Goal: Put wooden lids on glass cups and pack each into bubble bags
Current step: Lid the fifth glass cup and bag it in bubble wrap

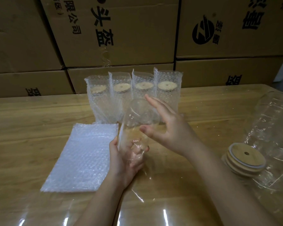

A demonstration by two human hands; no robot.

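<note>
1. The left hand [122,162] grips the lower end of a clear, lidless glass cup [137,121]. Its fingers curl round the glass and show through it.
2. The cup is held above the table, tilted, with its far end leaning away from the person towards the row of bags.
3. The right hand [170,132] is open, fingers straight and spread, just beside the cup on its right. The thumb lies across the front of the glass, but whether it touches cannot be told.
4. Behind the cup four clear bubble bags [167,95] stand upright in a row, side by side, each holding a cup capped with a round wooden lid.
5. Left of the hands a flat stack of white bubble bags [82,157] lies on the wooden table [31,121], whose top is under a glossy clear cover.
6. To the right sits a short stack of round wooden lids [245,158], each with a small centre hole; the top one shows a pale ring near its edge.
7. The lids rest on crumpled clear plastic wrapping [271,124] – what it holds is unclear.
8. Brown cardboard boxes [137,38] with black print are stacked behind the table.
</note>
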